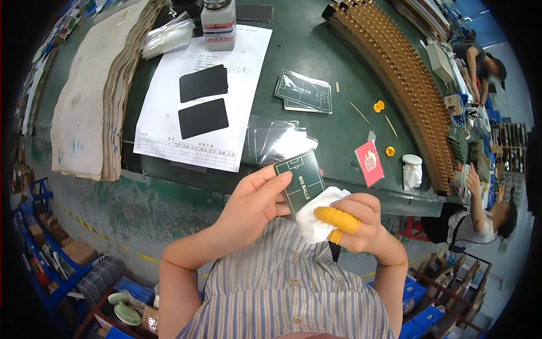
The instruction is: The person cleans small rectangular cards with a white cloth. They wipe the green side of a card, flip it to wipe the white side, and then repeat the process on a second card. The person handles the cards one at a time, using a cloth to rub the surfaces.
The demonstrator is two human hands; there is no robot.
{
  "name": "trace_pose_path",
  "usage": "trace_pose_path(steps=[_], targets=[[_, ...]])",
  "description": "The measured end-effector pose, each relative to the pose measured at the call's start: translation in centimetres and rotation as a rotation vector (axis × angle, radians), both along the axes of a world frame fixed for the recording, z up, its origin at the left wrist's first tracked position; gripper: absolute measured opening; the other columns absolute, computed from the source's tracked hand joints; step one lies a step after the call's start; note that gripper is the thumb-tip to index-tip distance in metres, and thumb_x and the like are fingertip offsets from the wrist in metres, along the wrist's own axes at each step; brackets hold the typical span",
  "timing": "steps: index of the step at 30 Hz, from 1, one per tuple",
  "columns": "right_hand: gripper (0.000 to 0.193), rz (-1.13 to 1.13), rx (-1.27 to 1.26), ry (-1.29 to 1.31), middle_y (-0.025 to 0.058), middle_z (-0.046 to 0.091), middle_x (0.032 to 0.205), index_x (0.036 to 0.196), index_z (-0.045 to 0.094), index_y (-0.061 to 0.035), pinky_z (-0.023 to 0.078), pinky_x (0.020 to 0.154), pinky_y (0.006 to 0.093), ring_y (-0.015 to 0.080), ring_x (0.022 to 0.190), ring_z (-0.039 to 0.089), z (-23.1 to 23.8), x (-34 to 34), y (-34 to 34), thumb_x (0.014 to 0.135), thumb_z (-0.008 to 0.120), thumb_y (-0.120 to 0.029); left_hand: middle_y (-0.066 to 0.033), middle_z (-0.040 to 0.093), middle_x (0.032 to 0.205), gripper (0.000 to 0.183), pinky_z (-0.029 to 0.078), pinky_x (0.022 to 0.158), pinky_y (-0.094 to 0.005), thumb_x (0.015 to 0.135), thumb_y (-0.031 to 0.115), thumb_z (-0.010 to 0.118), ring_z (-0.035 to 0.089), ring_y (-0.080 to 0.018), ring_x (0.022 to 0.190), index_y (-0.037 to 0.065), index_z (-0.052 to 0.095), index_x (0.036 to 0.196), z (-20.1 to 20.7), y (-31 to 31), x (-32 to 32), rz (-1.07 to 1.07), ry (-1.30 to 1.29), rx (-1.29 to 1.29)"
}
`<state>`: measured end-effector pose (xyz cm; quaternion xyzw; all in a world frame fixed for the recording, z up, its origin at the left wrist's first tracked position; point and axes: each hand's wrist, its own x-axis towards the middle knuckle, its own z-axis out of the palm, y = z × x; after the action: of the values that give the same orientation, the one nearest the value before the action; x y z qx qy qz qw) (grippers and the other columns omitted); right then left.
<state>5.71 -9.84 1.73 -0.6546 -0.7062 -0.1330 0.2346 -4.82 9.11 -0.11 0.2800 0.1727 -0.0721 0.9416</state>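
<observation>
My left hand (257,198) grips a dark green card (301,179) with white pitch lines and lettering, thumb on its face. In my right hand (355,223) is a crumpled white cloth (317,217), pressed against the card's lower right part. Yellow finger cots (337,219) cover some of my right fingers. Just beyond the card lie clear plastic sleeves (276,138). Farther back rests a small stack of similar green cards (304,92). Black cards (203,117) lie on a printed paper sheet (248,73) to the left.
A bottle (219,25) stands on the sheet's far end. Thick stacked sheets (84,96) line the left; a long brown slotted strip (395,73) curves along the right. A red card (369,164), yellow finger cots (379,106) and a white-capped container (412,169) lie nearer. Two people (480,220) are at right.
</observation>
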Motion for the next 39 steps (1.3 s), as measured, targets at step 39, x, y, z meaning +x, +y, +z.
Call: trace_pose_path(steps=[39], targets=[[0.012, -0.218, 0.17, -0.115, 0.0028, 0.065, 0.101, 0.068, 0.064, -0.0095, 0.045, 0.081, 0.0356, 0.0209, 0.095, 0.056, -0.3, 3.4, -1.0, 0.059, 0.064, -0.017, -0.004, 0.063, 0.099, 0.024, 0.055, 0.073, -0.0245, 0.093, 0.014, 0.052, 0.062, -0.0086, 0.087, 0.002, 0.055, 0.115, 0.1, -2.3, -0.2, -0.08, 0.022, 0.24]])
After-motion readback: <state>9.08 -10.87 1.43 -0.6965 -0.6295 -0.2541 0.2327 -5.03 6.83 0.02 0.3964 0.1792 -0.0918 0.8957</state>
